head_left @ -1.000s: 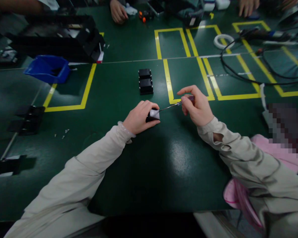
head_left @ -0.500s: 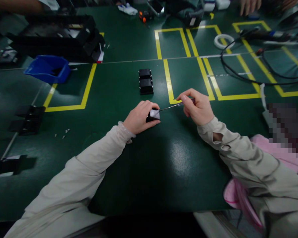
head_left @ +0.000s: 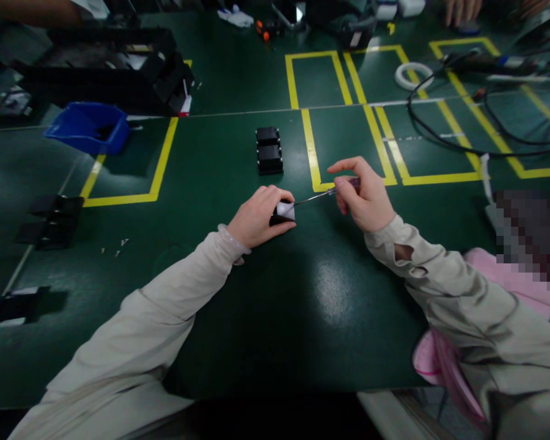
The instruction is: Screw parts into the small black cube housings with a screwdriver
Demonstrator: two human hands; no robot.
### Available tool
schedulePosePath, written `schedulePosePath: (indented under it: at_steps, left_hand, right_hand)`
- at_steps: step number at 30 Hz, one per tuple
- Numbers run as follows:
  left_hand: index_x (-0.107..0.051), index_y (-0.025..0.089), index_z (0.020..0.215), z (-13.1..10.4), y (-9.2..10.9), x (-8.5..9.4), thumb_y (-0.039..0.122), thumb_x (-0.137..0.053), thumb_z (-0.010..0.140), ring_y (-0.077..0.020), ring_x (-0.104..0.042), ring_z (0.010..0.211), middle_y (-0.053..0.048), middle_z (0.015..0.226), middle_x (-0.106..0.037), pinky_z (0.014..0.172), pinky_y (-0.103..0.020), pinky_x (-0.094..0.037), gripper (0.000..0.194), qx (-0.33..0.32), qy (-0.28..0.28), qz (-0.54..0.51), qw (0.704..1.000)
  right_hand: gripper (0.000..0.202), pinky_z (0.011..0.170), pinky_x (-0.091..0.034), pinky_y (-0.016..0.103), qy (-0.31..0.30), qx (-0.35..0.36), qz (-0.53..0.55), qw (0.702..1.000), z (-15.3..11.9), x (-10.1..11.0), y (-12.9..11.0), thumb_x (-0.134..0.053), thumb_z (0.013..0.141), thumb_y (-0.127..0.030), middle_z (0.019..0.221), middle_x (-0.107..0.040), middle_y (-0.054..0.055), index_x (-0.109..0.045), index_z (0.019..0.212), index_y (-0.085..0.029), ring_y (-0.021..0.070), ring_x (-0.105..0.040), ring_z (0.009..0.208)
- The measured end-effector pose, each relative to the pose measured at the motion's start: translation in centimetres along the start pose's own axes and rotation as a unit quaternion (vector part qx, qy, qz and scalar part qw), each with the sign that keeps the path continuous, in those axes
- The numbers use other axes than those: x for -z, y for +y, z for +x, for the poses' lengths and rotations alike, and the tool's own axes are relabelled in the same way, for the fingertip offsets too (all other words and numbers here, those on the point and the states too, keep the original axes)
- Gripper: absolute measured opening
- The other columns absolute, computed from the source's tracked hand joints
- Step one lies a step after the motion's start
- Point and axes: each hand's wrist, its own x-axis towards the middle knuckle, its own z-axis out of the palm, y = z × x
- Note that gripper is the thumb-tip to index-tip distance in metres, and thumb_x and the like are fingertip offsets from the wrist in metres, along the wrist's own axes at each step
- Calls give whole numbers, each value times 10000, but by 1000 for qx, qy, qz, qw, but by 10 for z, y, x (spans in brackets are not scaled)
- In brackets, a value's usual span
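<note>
My left hand (head_left: 261,214) is closed round a small black block with a pale face (head_left: 285,211), keeping it on the green table (head_left: 275,330). In my right hand (head_left: 364,192) is a screwdriver (head_left: 323,194), gripped by its handle with the index finger stretched out above it. The screwdriver's thin shaft points left and its tip meets the block's pale face. Just beyond my left hand stands a black two-part block (head_left: 269,150) with small shiny screws along its sides. Several loose screws (head_left: 119,246) lie to the left of my left sleeve.
A blue bin (head_left: 91,128) and a long black housing (head_left: 101,73) stand at the left. More black parts (head_left: 52,221) lie below them. A white ring (head_left: 414,76), black cables (head_left: 444,137) and a pink cloth (head_left: 508,278) are at the right. Another person's hand (head_left: 461,11) shows at the back.
My right index finger has lifted and straightened away from the screwdriver handle. My left hand and the block have stayed put.
</note>
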Motion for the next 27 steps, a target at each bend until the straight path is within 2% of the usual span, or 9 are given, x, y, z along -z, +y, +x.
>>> schedulePosePath:
  at_steps: [2, 6, 12, 19, 27]
  left_hand:
    - [-500, 176, 1114, 0, 0, 0, 329, -666, 841, -234, -544, 977, -83, 1074, -596, 838, -366, -459, 354, 0, -2, -1, 1000]
    - [-502, 169, 1116, 0, -1, 0, 323, -679, 831, -231, -539, 956, -85, 1070, -594, 806, -353, -459, 370, 1, -3, 1, 1000]
    - [-501, 166, 1119, 0, -2, 0, 318, -688, 826, -224, -536, 954, -83, 1076, -592, 815, -348, -458, 379, -6, 0, 0, 1000]
    - [-504, 167, 1120, 0, -1, 1, 320, -692, 823, -228, -536, 959, -86, 1083, -592, 804, -351, -459, 383, 6, -9, -3, 1000]
    - [-504, 170, 1121, 0, -2, 0, 337, -681, 834, -225, -529, 966, -78, 1080, -588, 826, -355, -455, 376, 5, -7, -4, 1000]
  right_hand:
    - [146, 352, -328, 242, 1, 0, 4, 1000, 0, 0, 0, -548, 923, -370, 450, -436, -104, -547, 1004, -249, 82, -428, 341]
    - [230, 323, -273, 237, -1, -19, -9, 1000, 0, 1, 0, -518, 931, -443, 404, -400, -98, -577, 865, -230, 74, -404, 306]
    - [190, 368, -341, 256, -2, 6, -4, 1000, 0, 1, 2, -539, 923, -418, 449, -434, -97, -552, 1013, -251, 91, -428, 349]
    - [266, 315, -280, 243, 0, -25, -3, 1000, 0, 0, 0, -522, 916, -492, 400, -399, -96, -574, 878, -235, 84, -405, 301]
    - [129, 363, -332, 227, -6, -10, 14, 1000, -1, -1, -1, -548, 914, -332, 486, -455, -93, -537, 984, -224, 71, -430, 361]
